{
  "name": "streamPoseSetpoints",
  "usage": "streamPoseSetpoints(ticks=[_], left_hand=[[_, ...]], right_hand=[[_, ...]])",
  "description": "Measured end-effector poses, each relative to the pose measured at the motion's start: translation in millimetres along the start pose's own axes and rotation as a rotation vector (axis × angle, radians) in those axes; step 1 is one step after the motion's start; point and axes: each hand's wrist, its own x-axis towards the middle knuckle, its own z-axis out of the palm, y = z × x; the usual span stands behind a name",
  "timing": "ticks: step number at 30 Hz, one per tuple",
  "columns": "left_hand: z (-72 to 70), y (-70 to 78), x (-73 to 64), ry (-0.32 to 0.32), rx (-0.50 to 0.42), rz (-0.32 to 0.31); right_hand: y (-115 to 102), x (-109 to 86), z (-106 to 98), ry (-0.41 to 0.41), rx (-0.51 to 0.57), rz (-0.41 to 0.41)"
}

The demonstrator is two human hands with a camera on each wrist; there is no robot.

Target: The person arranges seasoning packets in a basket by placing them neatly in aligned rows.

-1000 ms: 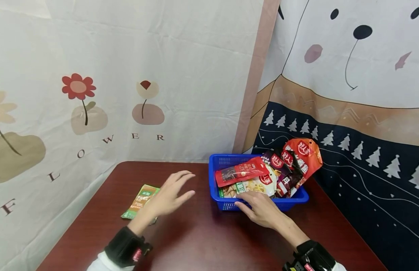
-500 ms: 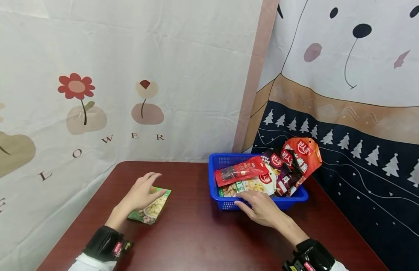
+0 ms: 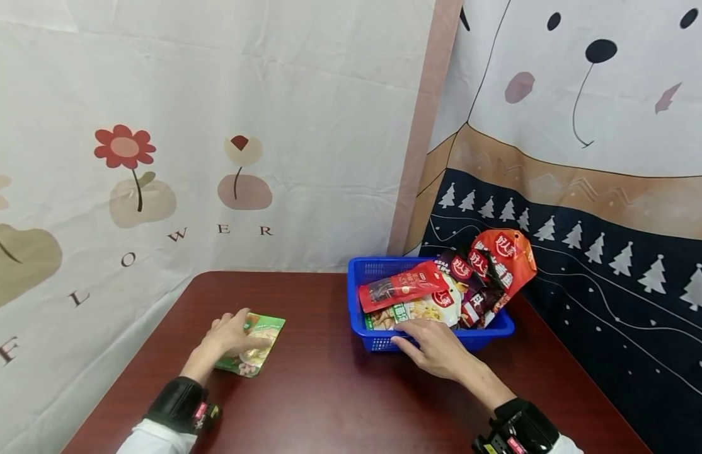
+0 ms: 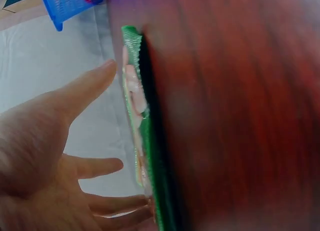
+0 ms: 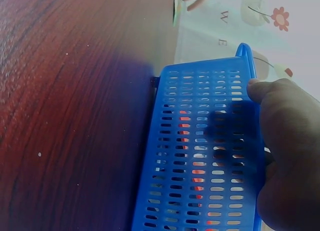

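A flat green food packet (image 3: 263, 337) with a pictured dish lies on the left of the table. Over its left part is my left hand (image 3: 229, 337), fingers extended and thumb apart from the others. In the left wrist view the lower fingertips (image 4: 142, 201) reach the edge of the packet (image 4: 136, 91), while the thumb stays beside it. My right hand (image 3: 433, 347) grips the front rim of a blue plastic basket (image 3: 385, 343). The right wrist view has its thumb on the rim of the basket (image 5: 205, 71); the other fingers are mostly hidden.
The basket contains a slim red packet (image 3: 402, 287), a white food bag (image 3: 447, 302), dark purple and black packets and a large orange bag (image 3: 506, 258). The reddish-brown table (image 3: 322, 397) borders printed cloth hangings (image 3: 328, 157) behind and to the right.
My left hand has moved left and lowered over the green packet. The packet shows a different face and lies slightly farther right than one second ago. My right hand stays on the basket.
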Motion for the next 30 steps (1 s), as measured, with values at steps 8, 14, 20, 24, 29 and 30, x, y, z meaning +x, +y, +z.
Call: streamPoseSetpoints(ticks=[8,14,20,24,29,30], left_hand=[[6.5,-1.2,3.9,0.016,0.028,-0.016],[6.4,1.4,8.1,0.026,-0.005,-0.003],[8.0,0.7,9.9,0.081,-0.058,0.012],[5.7,-1.4,12.2,0.116,-0.128,0.015],[-2.7,-4.5,16.3,0.162,-0.146,0.008],[-4.5,-5.4,16.9,0.169,-0.16,0.008]], right_hand=[[0.6,-0.7,1.5,0.003,-0.011,-0.014],[-0.3,-0.4,1.1,0.005,-0.009,-0.009],[-0.5,-0.6,1.2,0.004,0.0,-0.009],[-0.1,-0.6,1.0,0.003,0.001,-0.01],[0.9,-0.6,1.6,0.008,0.005,-0.013],[1.0,-0.7,1.7,0.009,0.006,-0.013]])
